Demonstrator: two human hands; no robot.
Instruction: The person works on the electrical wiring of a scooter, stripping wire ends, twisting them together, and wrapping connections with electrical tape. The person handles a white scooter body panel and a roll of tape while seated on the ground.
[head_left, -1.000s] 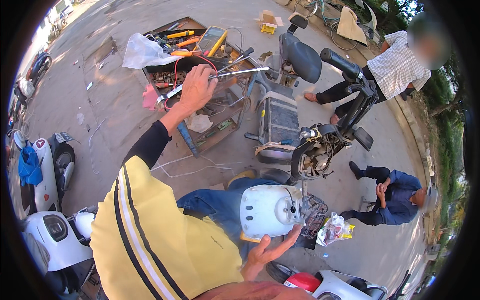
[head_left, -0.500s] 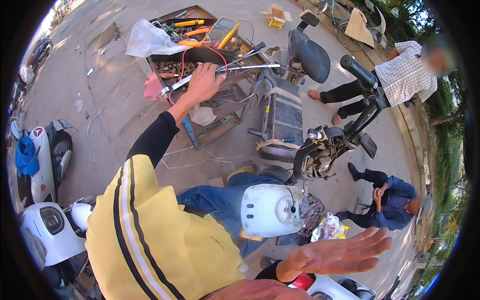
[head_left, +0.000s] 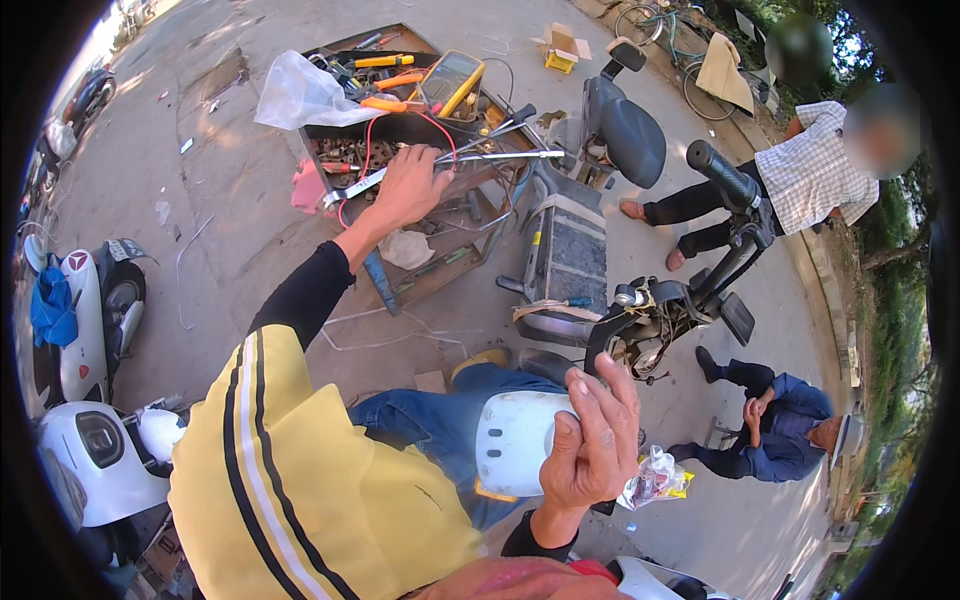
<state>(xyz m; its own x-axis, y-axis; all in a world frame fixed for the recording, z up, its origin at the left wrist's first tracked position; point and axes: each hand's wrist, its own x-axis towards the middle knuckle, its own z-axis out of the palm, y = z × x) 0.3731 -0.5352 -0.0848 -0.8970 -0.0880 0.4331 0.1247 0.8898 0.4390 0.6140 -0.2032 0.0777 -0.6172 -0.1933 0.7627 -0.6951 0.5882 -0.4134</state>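
My left hand (head_left: 408, 188) reaches over a cluttered metal tool tray (head_left: 470, 250), its fingers bent round a long silver wrench (head_left: 352, 190). A shiny bar end sticks out past the tray on the far side of that hand; its grip underneath is hidden. A thin red cable (head_left: 367, 150) loops beside the fingers. My right hand (head_left: 590, 445) is raised, fingers loosely curved and apart from the thumb, with nothing visible in it. Below and behind it lies a white plastic scooter panel (head_left: 510, 440), partly covered by the hand, over my jeans.
A yellow multimeter (head_left: 452, 78) and a clear plastic bag (head_left: 305, 92) lie on the tray. A stripped scooter (head_left: 565, 240) stands to the right, with one person (head_left: 815, 155) standing and another (head_left: 790, 425) sitting beyond. White scooters (head_left: 95, 465) line the left.
My right hand has swung left and up, from spread out at the lower right to in front of the white panel. My left hand stays at the wrench, which has shifted slightly.
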